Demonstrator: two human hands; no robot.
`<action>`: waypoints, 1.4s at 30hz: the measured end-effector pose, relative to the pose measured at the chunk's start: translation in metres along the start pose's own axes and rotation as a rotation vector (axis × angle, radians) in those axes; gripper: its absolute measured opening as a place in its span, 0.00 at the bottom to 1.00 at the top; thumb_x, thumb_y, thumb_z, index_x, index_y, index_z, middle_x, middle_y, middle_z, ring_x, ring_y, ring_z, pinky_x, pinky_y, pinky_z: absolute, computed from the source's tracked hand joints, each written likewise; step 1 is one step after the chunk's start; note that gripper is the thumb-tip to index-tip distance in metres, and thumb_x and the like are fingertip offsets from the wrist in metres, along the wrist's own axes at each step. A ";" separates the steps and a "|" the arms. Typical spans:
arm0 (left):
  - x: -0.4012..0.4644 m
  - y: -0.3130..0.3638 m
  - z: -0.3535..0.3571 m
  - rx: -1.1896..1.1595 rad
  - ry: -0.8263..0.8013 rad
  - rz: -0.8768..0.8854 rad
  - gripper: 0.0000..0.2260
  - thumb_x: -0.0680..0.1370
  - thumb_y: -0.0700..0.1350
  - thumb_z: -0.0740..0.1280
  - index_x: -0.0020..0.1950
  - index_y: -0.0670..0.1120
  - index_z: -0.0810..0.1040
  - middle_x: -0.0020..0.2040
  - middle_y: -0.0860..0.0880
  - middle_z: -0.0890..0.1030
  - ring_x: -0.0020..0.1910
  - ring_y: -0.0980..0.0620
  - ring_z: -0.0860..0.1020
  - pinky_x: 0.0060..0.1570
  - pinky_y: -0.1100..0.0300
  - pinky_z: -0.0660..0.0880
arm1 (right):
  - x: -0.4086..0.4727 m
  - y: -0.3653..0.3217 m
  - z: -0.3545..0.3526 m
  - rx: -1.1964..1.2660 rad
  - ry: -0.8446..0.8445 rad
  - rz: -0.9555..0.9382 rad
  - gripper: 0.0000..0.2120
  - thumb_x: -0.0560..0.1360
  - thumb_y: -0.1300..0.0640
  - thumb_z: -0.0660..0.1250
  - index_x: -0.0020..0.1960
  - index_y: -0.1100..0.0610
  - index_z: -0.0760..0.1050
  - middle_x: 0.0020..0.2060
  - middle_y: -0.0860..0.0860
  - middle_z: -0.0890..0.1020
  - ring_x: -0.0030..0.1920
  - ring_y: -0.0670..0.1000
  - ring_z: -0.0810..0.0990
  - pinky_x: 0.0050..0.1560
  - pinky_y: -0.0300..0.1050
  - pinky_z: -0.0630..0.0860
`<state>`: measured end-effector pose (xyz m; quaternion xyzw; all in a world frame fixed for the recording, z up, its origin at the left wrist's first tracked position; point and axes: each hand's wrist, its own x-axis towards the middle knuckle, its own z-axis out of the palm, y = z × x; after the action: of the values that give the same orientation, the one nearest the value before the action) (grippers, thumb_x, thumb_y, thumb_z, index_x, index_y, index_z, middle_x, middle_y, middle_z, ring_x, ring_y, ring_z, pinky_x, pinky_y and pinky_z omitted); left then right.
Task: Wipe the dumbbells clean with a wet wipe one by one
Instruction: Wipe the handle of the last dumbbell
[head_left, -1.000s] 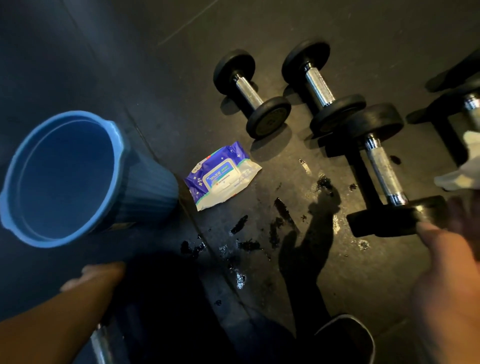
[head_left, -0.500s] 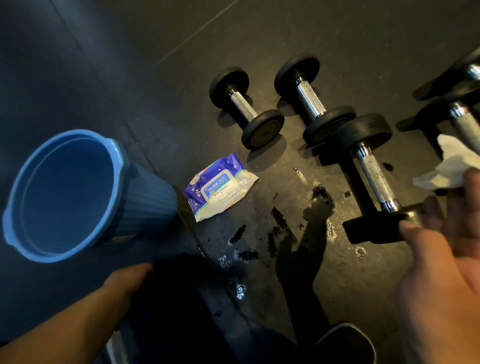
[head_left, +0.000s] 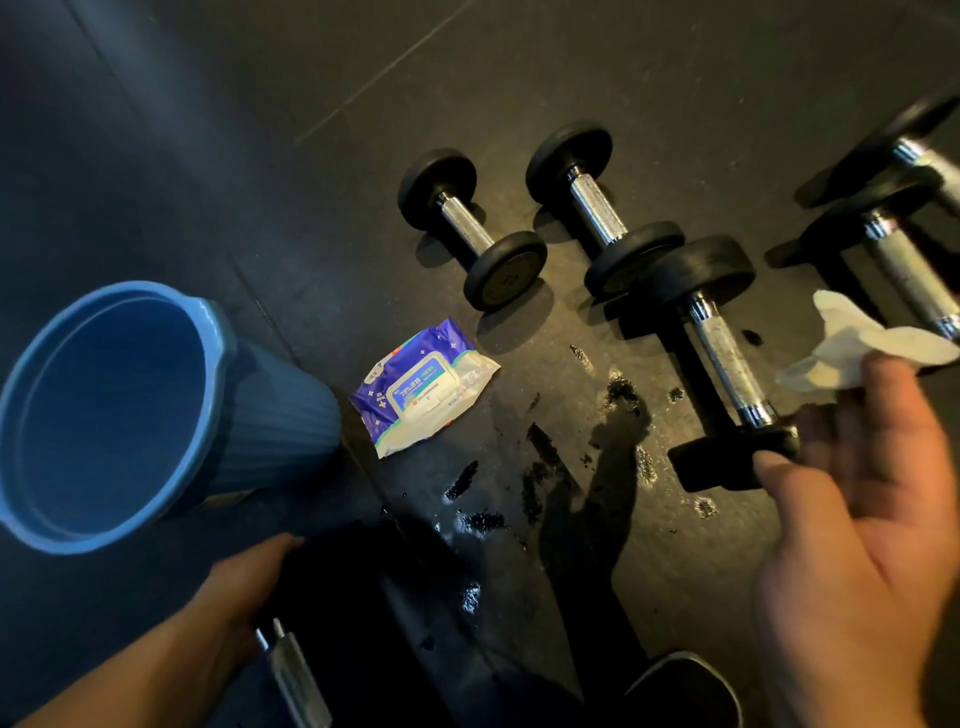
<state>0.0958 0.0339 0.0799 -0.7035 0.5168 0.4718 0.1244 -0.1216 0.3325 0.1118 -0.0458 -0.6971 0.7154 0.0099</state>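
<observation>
Mid-task, between dumbbells by the look of it; right hand (head_left: 862, 519) raised palm-up near the right edge of the floor (head_left: 519, 78), pinching a crumpled white wet wipe (head_left: 852, 348) at the fingertips, the rest of the hand relaxed; left hand (head_left: 234, 608) low at the near-left, curled round the dark end of a dumbbell (head_left: 291, 670) whose chrome bar shows just below the palm; grip there judged firm but partly lost in shadow. Four more dumbbells on the floor: two small ones, the left (head_left: 470, 228) and the right (head_left: 602, 208), side by side toward the middle; a larger one (head_left: 719, 358) just beside the wipe; another (head_left: 904, 265) at the right edge, with a further one cut off beyond it. Pack of wipes (head_left: 423, 387) flat near the middle, closed; blue bin (head_left: 218, 395) tilted at the left edge; wet patches on the floor in front. Next move probably calls for bringing the wipe across to the held dumbbell, or dropping it in the bin if spent; cannot tell which. Against the earlier frames: left hand further forward and now on the dumbbell end; wipe lifted further into sight; whole scene shifted down the view.
</observation>
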 end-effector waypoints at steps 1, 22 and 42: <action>-0.001 0.004 0.001 -0.007 -0.045 0.021 0.17 0.79 0.45 0.67 0.62 0.34 0.77 0.59 0.32 0.79 0.37 0.43 0.75 0.34 0.55 0.70 | 0.001 -0.002 0.001 0.002 0.001 -0.004 0.38 0.69 0.67 0.64 0.79 0.56 0.61 0.76 0.49 0.67 0.75 0.45 0.66 0.73 0.47 0.68; -0.026 0.049 0.045 0.816 0.080 0.824 0.34 0.71 0.71 0.61 0.75 0.60 0.65 0.72 0.53 0.72 0.70 0.50 0.71 0.69 0.47 0.69 | -0.001 -0.011 -0.001 -0.023 -0.029 -0.022 0.37 0.71 0.67 0.63 0.79 0.57 0.60 0.77 0.50 0.66 0.75 0.44 0.66 0.73 0.48 0.68; 0.009 0.122 0.170 1.131 -0.270 1.199 0.37 0.80 0.56 0.62 0.75 0.70 0.36 0.70 0.44 0.68 0.63 0.40 0.74 0.61 0.49 0.72 | -0.001 -0.016 -0.018 -0.039 0.000 -0.037 0.36 0.71 0.66 0.63 0.78 0.55 0.60 0.76 0.48 0.68 0.75 0.44 0.66 0.74 0.49 0.66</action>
<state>-0.0983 0.0876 0.0222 -0.0781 0.9431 0.2076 0.2476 -0.1205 0.3512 0.1273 -0.0329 -0.7117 0.7014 0.0221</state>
